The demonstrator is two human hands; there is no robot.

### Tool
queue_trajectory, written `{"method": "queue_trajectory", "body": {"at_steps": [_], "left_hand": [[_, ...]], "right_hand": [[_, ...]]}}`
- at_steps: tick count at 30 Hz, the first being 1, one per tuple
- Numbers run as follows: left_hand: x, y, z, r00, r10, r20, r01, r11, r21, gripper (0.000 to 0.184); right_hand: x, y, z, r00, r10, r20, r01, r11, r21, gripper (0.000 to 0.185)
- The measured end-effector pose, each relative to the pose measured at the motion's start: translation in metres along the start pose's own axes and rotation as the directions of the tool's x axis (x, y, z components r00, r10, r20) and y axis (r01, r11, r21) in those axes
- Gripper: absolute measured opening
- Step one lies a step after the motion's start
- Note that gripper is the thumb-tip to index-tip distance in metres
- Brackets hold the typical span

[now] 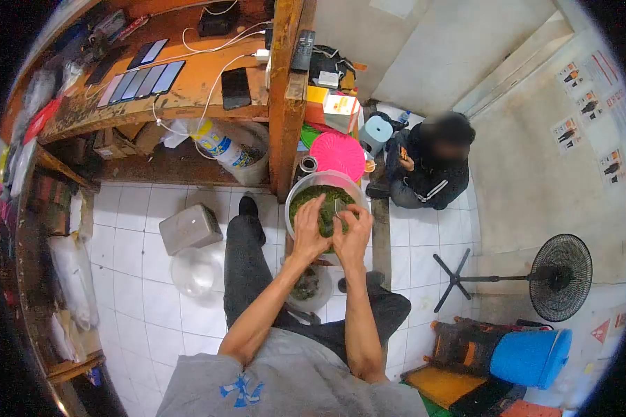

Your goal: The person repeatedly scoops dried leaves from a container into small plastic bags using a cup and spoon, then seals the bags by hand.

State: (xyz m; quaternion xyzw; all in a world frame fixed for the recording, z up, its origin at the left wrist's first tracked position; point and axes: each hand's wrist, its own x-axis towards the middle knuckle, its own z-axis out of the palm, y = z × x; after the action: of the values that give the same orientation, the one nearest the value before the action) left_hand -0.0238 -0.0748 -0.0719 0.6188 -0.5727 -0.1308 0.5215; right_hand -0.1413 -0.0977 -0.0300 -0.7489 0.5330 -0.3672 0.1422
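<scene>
A round pale bowl (290, 197) stands in front of me, holding a mass of chopped-looking green leafy stuff (320, 192). My left hand (310, 228) rests over its near left part, fingers stretched out and touching the greens. On the right, my right hand (355, 229) pinches a small round, shiny, cup-like piece (339, 206) above the greens; its exact kind is too small to tell. Both wrists lie close together at the bowl's near rim. Below my forearms a clear tub (318, 295) with dark bits in it sits between my legs.
A pink woven-looking cover (337, 157) and a jar (308, 165) lie just beyond the bowl. At right a seated person (431, 167) holds a small object. A standing fan (560, 276) is further right. A metal tin (190, 229) and clear lid (196, 272) are on the floor tiles.
</scene>
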Motion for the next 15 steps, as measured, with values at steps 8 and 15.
{"method": "queue_trajectory", "body": {"at_steps": [8, 15], "left_hand": [[-0.001, 0.017, -0.032, 0.915, -0.137, 0.380, 0.356, 0.717, -0.600, 0.031], [-0.006, 0.049, -0.041, 0.843, -0.172, 0.509, 0.501, 0.592, -0.631, 0.018]], "right_hand": [[-0.012, -0.037, -0.069, 0.995, 0.044, 0.093, -0.064, 0.972, 0.228, 0.017], [-0.025, -0.047, -0.101, 0.996, 0.088, -0.027, -0.070, 0.915, 0.398, 0.014]]}}
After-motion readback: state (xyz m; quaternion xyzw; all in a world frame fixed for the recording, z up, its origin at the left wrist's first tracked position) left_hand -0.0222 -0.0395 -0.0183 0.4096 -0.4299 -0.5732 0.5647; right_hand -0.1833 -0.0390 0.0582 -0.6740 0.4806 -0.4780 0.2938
